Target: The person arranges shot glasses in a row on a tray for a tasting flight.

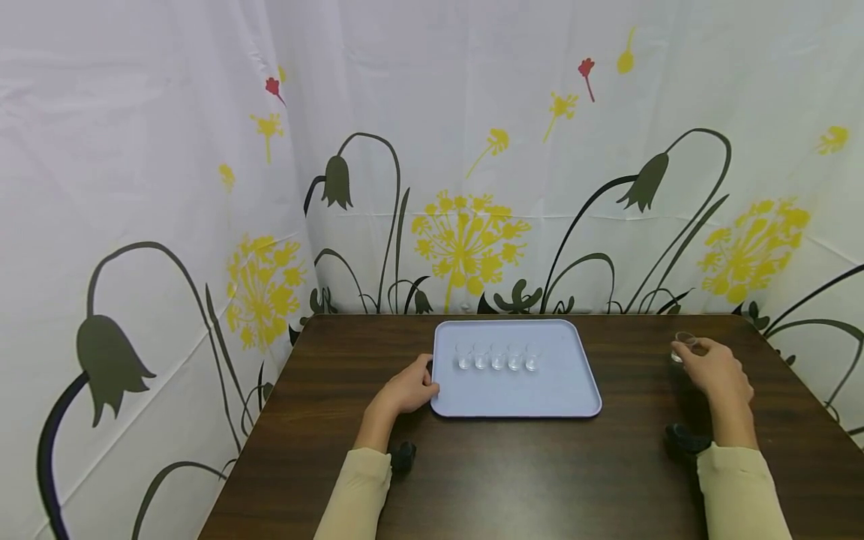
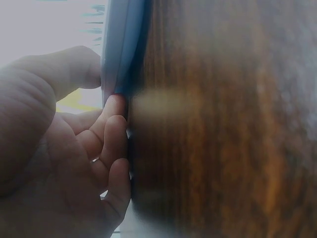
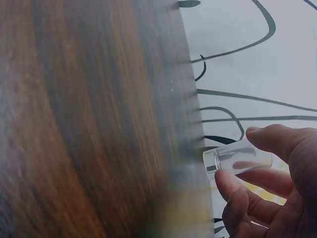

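A pale blue rectangular tray [image 1: 516,401] lies on the dark wooden table, with a row of several small clear shot glasses [image 1: 498,361] standing on it. At the tray's left edge my left hand [image 1: 407,385] pinches the rim. The left wrist view has the thumb on one side of the tray's rim [image 2: 116,44] and a fingertip [image 2: 115,105] on the other. Far to the right, my right hand [image 1: 721,373] holds another clear shot glass [image 3: 242,157] between thumb and fingers, its thick base toward the table.
The brown wooden table [image 1: 526,480] spreads around the tray and ends at a white curtain [image 1: 432,97] printed with flowers. Each wrist carries a dark strapped-on device [image 1: 687,439].
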The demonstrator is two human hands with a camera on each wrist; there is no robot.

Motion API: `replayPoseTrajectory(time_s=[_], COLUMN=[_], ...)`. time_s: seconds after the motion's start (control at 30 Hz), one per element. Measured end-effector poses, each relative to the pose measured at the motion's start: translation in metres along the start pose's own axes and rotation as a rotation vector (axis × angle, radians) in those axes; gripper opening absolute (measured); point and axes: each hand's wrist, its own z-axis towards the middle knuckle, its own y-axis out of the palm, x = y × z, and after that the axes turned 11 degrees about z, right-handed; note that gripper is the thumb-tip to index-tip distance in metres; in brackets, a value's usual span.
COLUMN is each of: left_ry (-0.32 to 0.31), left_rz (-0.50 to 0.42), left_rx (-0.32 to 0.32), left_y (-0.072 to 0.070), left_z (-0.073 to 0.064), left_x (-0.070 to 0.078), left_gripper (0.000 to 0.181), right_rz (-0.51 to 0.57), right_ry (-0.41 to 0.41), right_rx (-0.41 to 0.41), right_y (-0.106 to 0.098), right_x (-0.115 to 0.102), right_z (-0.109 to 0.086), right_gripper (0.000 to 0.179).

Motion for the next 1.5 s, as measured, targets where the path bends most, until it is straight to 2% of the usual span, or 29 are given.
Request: replayPoseTrajectory(time_s=[0.27, 0.8, 1.0, 1.17, 1.5], left_ry=[0.009, 0.019, 0.016, 0.029, 0.032], left_rz=[-0.002, -0.014, -0.002, -0.017, -0.022], left_rx=[0.005, -0.002, 0.003, 0.008, -0.008], left_y=[0.006, 0.009, 0.008, 0.006, 0.008], left_z=[0.009, 0.01, 0.009, 0.006, 0.012], left_x=[-0.009, -0.014, -0.014, -0.012, -0.017], left_gripper=[0.073, 0.073, 0.073, 0.073, 0.072], right_rz=[0.008, -0.026, -0.038, -0.031, -0.02], right_ry=[-0.078, -0.187, -0.253, -0.305, -0.406], right_rx=[0.003, 0.015, 0.056, 0.061, 0.055], right_y=[0.009, 0.021, 0.026, 0.037, 0.058], right_x=[-0.01, -0.037, -0.051, -0.062, -0.081], right_z=[-0.004, -0.014, -0.021, -0.028, -0.038], right_gripper=[0.096, 0.098, 0.092, 0.085, 0.07])
